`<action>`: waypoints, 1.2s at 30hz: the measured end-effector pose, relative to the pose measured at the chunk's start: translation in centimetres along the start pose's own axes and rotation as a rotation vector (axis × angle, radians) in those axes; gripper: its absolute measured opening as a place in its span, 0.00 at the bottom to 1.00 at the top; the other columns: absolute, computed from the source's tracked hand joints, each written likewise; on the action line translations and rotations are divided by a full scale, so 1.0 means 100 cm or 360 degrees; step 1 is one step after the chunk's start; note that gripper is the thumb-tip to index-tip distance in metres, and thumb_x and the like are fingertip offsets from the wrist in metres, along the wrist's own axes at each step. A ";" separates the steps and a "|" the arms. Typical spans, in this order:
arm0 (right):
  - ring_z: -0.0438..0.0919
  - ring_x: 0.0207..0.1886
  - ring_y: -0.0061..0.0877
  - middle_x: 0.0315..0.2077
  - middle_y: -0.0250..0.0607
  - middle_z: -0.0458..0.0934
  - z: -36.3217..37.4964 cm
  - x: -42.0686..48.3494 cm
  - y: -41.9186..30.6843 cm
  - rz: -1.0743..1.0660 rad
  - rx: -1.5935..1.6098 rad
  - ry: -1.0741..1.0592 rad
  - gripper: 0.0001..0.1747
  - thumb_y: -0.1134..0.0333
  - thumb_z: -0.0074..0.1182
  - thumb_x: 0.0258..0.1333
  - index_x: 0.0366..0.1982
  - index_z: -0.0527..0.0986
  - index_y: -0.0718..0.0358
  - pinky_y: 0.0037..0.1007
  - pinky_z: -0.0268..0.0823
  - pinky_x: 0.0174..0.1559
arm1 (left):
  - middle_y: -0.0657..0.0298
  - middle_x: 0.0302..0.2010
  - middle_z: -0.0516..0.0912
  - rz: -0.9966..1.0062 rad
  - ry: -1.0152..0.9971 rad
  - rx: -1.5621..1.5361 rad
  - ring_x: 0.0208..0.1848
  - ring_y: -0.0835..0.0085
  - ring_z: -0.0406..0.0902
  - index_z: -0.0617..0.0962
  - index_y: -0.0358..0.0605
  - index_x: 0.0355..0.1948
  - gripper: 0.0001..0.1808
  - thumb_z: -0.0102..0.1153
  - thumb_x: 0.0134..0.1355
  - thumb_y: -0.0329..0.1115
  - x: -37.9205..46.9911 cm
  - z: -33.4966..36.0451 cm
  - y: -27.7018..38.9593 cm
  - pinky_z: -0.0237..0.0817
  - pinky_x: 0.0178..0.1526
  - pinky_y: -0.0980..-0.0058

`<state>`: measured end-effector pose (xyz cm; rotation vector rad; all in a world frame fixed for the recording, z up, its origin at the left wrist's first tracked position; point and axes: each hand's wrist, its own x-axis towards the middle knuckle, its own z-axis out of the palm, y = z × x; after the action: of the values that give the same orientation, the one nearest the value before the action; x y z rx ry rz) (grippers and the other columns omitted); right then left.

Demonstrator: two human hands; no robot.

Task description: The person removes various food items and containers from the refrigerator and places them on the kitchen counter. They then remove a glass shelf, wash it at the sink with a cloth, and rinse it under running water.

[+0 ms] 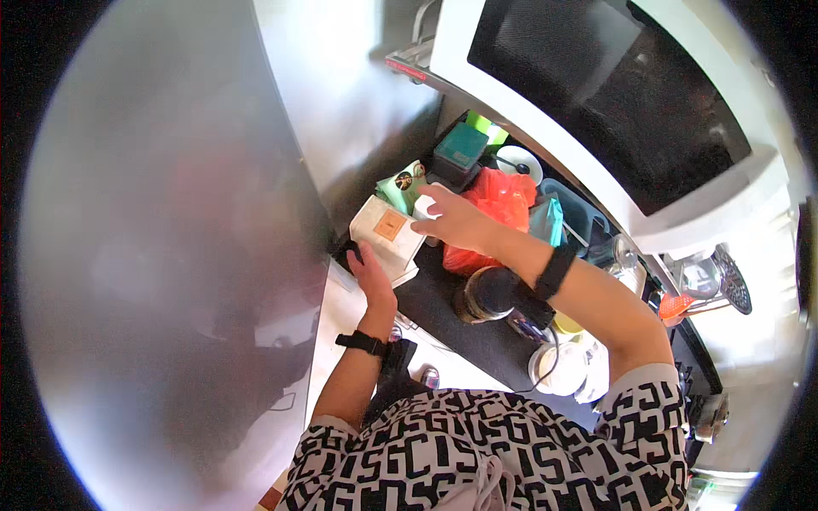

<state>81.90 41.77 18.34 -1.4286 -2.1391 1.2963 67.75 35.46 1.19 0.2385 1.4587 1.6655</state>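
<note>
A cream-coloured box (383, 233) with an orange label stands at the left end of the dark countertop (434, 300). At its near side is my left hand (372, 278), fingers raised and apart, the fingertips close against the box. My right hand (457, 220) reaches over from the right, thumb and fingers spread near the box's right edge, above a white container (425, 207) that it partly hides. Whether either hand touches the box is hard to tell. Behind them lies a green packet (402, 184), and a red plastic bag (498, 198) sits just beyond my right hand.
A microwave oven (613, 83) on a metal rack (460, 96) overhangs the counter. A teal-lidded box (461, 145), a white bowl (519, 160), a dark-lidded jar (486, 297) and a white round container (556, 367) crowd the counter. A large grey glossy panel (179, 255) fills the left side.
</note>
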 end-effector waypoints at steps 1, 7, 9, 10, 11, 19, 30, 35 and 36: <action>0.71 0.52 0.32 0.49 0.52 0.70 -0.009 -0.016 -0.007 0.0005 0.0078 0.0020 0.40 0.60 0.61 0.50 0.62 0.57 0.64 0.29 0.66 0.51 | 0.46 0.67 0.56 -0.0012 -0.0027 -0.0063 0.65 0.60 0.60 0.48 0.34 0.68 0.45 0.45 0.64 0.57 -0.001 0.006 -0.002 0.54 0.63 0.69; 0.73 0.46 0.24 0.44 0.45 0.72 -0.025 -0.116 -0.037 -0.0192 0.0283 -0.0015 0.37 0.62 0.59 0.53 0.61 0.58 0.64 0.26 0.67 0.49 | 0.46 0.66 0.56 0.0055 -0.0129 -0.0184 0.64 0.60 0.62 0.48 0.31 0.67 0.46 0.45 0.64 0.58 0.022 -0.001 -0.017 0.56 0.62 0.69; 0.74 0.48 0.26 0.45 0.45 0.73 -0.014 -0.157 -0.045 -0.0273 0.0217 -0.0106 0.35 0.61 0.58 0.54 0.61 0.58 0.61 0.29 0.68 0.49 | 0.48 0.65 0.58 0.0203 -0.0073 -0.0029 0.64 0.60 0.60 0.49 0.31 0.66 0.44 0.45 0.64 0.57 0.002 -0.008 -0.016 0.52 0.64 0.68; 0.74 0.50 0.28 0.48 0.48 0.72 -0.008 -0.176 -0.042 -0.0267 0.0189 -0.0187 0.36 0.61 0.58 0.55 0.61 0.57 0.60 0.30 0.68 0.49 | 0.47 0.66 0.57 0.0266 -0.0116 0.0106 0.63 0.59 0.61 0.50 0.30 0.66 0.43 0.44 0.65 0.56 -0.008 -0.017 -0.020 0.51 0.64 0.69; 0.73 0.51 0.31 0.50 0.50 0.72 -0.001 -0.193 -0.039 -0.0264 0.0159 -0.0274 0.36 0.61 0.58 0.55 0.62 0.56 0.59 0.31 0.68 0.49 | 0.46 0.66 0.56 0.0332 -0.0151 0.0240 0.63 0.58 0.62 0.51 0.28 0.66 0.41 0.42 0.66 0.54 -0.019 -0.029 -0.026 0.51 0.64 0.69; 0.72 0.54 0.34 0.51 0.53 0.70 0.073 -0.259 -0.028 -0.0433 0.0333 -0.0673 0.37 0.60 0.55 0.57 0.64 0.53 0.56 0.32 0.69 0.51 | 0.59 0.42 0.79 -0.0675 -0.0972 0.0551 0.40 0.69 0.78 0.72 0.40 0.52 0.22 0.52 0.63 0.45 -0.105 -0.246 -0.075 0.71 0.41 0.72; 0.76 0.39 0.24 0.40 0.43 0.77 0.197 -0.272 0.000 0.0021 0.0908 -0.0412 0.32 0.61 0.56 0.56 0.59 0.61 0.64 0.25 0.70 0.39 | 0.64 0.45 0.80 -0.0914 -0.1268 0.1012 0.41 0.72 0.78 0.75 0.49 0.48 0.23 0.58 0.57 0.51 -0.110 -0.418 -0.035 0.69 0.39 0.72; 0.78 0.40 0.29 0.41 0.43 0.78 0.305 -0.240 -0.018 0.0409 0.1012 -0.0375 0.32 0.66 0.56 0.55 0.59 0.60 0.67 0.30 0.74 0.40 | 0.48 0.34 0.82 0.0407 -0.1772 0.2907 0.39 0.50 0.78 0.82 0.38 0.30 0.19 0.45 0.59 0.41 -0.086 -0.518 -0.048 0.68 0.45 0.58; 0.78 0.40 0.29 0.41 0.44 0.78 0.337 -0.229 -0.041 0.0340 0.1037 -0.0527 0.32 0.66 0.56 0.55 0.59 0.60 0.67 0.31 0.74 0.40 | 0.46 0.33 0.82 0.0779 -0.1866 0.3134 0.38 0.53 0.79 0.82 0.39 0.27 0.15 0.44 0.56 0.35 -0.052 -0.608 -0.050 0.69 0.45 0.58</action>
<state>69.18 4.17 8.07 -1.2325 -1.5020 2.1766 33.78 -11.40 -18.84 2.1955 1.4400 -0.4202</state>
